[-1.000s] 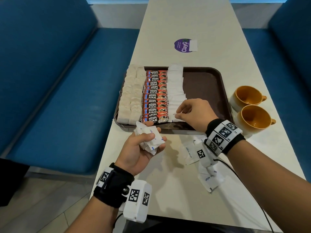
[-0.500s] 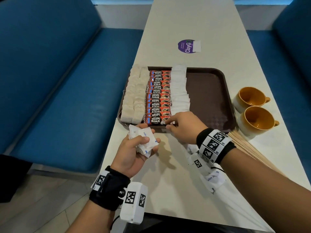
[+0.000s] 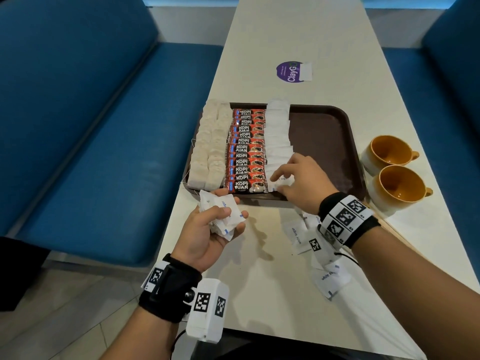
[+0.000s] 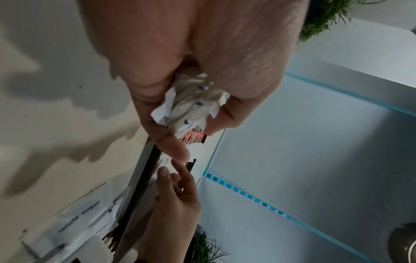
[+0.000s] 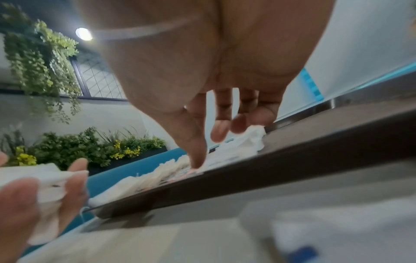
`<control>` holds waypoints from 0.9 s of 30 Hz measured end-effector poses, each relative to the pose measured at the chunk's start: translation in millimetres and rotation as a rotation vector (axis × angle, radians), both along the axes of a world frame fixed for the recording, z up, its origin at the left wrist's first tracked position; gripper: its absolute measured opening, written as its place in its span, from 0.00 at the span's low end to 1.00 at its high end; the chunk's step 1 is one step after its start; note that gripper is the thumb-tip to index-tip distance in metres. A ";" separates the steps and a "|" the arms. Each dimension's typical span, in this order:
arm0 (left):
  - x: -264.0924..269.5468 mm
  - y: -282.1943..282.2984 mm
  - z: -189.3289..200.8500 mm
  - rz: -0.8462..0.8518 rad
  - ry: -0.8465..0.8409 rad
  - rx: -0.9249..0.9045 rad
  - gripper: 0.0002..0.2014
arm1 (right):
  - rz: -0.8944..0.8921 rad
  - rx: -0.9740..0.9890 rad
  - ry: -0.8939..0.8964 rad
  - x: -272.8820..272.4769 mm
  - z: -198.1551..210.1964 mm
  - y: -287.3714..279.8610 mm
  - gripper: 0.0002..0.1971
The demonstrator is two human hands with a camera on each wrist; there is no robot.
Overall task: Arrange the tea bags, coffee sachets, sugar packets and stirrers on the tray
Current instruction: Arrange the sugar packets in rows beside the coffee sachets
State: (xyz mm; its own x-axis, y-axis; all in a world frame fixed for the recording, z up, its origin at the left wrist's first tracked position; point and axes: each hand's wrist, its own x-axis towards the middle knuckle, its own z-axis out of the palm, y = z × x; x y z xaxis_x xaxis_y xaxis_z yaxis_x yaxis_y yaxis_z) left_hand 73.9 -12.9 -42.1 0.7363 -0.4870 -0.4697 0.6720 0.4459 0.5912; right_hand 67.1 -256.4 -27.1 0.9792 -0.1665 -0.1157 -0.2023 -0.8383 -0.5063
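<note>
On the brown tray lie two columns of tea bags, a column of red coffee sachets and a column of white sugar packets. My right hand is at the near end of the sugar column, with its fingertips pressing on the nearest packet and its fingers spread. My left hand hovers just in front of the tray's near rim and grips a bunch of sugar packets. Wooden stirrers show partly behind my right wrist.
Loose sugar packets lie on the table under my right wrist. Two orange cups stand right of the tray. The tray's right half is bare. Blue benches flank the table, and a purple sticker lies beyond the tray.
My right hand has gone from the tray's near rim, beside my left hand, forward onto the near end of the sugar column. My left hand has hardly moved.
</note>
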 end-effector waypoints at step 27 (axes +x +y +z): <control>-8.9 -32.0 26.6 -0.211 -0.270 0.034 0.23 | -0.004 0.737 -0.062 -54.0 42.6 19.4 0.11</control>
